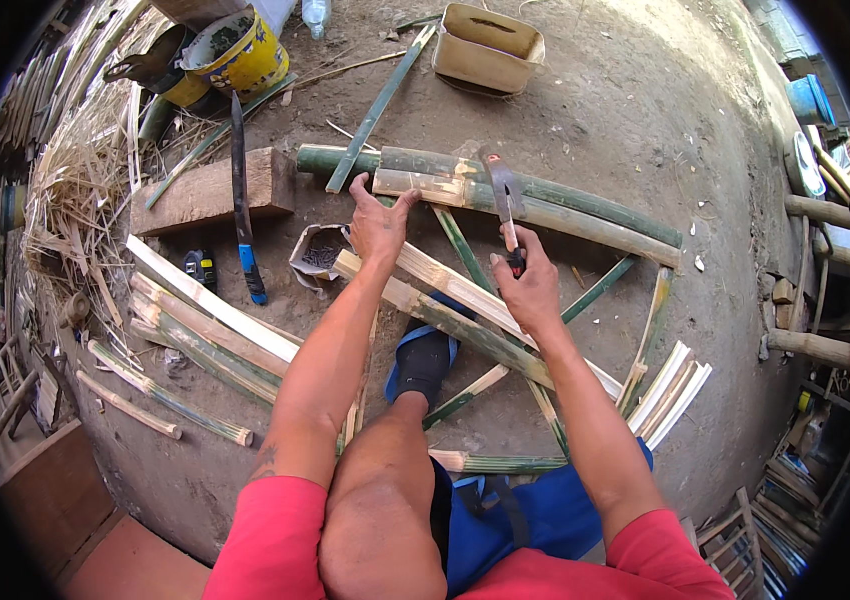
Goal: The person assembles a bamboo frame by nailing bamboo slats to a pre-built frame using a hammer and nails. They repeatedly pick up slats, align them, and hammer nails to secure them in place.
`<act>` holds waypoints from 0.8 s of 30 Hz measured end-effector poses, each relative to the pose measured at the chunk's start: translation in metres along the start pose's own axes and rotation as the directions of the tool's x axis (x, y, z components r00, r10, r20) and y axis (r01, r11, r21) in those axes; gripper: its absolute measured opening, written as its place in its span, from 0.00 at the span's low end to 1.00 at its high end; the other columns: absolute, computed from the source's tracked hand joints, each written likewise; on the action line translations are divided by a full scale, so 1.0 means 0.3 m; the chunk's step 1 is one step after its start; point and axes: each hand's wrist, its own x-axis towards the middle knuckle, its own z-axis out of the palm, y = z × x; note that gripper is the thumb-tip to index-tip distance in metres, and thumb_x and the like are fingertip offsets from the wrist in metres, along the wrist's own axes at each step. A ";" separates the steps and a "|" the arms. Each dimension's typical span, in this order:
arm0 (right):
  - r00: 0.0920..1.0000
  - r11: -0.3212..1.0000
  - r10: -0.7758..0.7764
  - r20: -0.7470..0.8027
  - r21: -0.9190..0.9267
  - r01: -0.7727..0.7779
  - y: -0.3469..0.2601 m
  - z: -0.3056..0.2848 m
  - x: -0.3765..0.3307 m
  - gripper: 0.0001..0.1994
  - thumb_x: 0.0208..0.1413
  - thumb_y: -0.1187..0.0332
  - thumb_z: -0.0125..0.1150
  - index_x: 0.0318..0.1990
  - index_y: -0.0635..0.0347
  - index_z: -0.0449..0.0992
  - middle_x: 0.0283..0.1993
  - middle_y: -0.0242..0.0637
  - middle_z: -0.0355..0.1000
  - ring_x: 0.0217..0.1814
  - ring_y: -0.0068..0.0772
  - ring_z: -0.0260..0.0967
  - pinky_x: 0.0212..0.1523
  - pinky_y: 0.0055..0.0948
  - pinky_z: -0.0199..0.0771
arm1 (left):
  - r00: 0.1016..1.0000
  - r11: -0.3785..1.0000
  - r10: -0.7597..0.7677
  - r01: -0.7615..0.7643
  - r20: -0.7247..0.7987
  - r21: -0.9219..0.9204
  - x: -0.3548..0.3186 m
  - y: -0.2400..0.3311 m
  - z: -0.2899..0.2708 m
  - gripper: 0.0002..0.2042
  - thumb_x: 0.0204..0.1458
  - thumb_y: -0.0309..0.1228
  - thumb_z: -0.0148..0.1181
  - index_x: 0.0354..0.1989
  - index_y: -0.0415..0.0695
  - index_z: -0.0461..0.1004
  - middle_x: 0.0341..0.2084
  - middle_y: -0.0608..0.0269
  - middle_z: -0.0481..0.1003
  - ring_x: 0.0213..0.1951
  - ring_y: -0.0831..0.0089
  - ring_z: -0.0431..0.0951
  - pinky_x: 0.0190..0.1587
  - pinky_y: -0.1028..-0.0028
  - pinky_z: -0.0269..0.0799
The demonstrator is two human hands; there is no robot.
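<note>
My right hand (528,280) is closed round the handle of a claw hammer (505,190). The hammer's metal head is over two long bamboo lengths, a green one (585,203) and a paler one (565,222) lying side by side. At their left end, my left hand (378,225) has thumb and forefinger on either side of a short green bamboo end (386,201), just under the pale piece; its other fingers are partly hidden. Thinner green bamboo strips (460,245) run crosswise below. Between my forearms, a split bamboo length (455,318) lies slanted.
Left of me are a wooden block (215,190), a long blade with a blue handle (245,230), a tape measure (201,268) and a box of nails (320,255). Cut bamboo (210,340) lies nearer. Beyond are a yellow bucket (250,60) and a beige basin (485,60).
</note>
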 end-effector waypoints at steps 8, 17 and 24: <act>0.942 0.954 0.301 -0.145 0.055 -0.296 0.415 -0.176 -0.273 0.11 0.55 0.64 0.70 0.42 0.58 0.82 0.21 0.26 0.67 0.24 0.17 0.61 0.27 0.27 0.62 | 0.176 0.326 0.848 -0.917 0.499 -0.230 -0.280 0.040 0.040 0.25 0.51 0.35 0.71 0.59 0.51 0.73 0.57 0.61 0.72 0.63 0.58 0.70 0.64 0.59 0.68; 0.921 0.970 0.244 -0.303 0.098 -0.224 0.465 -0.263 -0.420 0.09 0.61 0.63 0.69 0.44 0.57 0.82 0.21 0.30 0.67 0.23 0.19 0.61 0.27 0.28 0.63 | -0.037 0.083 0.780 -0.983 0.625 -0.161 -0.297 0.093 0.164 0.11 0.57 0.30 0.60 0.48 0.50 0.79 0.37 0.66 0.77 0.45 0.63 0.75 0.50 0.64 0.68; 0.845 0.966 0.246 -0.474 0.044 -0.256 0.479 -0.393 -0.422 0.14 0.61 0.61 0.68 0.51 0.56 0.81 0.28 0.40 0.75 0.28 0.30 0.71 0.34 0.34 0.71 | 0.284 0.417 0.731 -0.906 0.620 -0.077 -0.245 0.179 0.127 0.09 0.62 0.37 0.59 0.47 0.50 0.79 0.33 0.63 0.80 0.40 0.62 0.76 0.43 0.62 0.66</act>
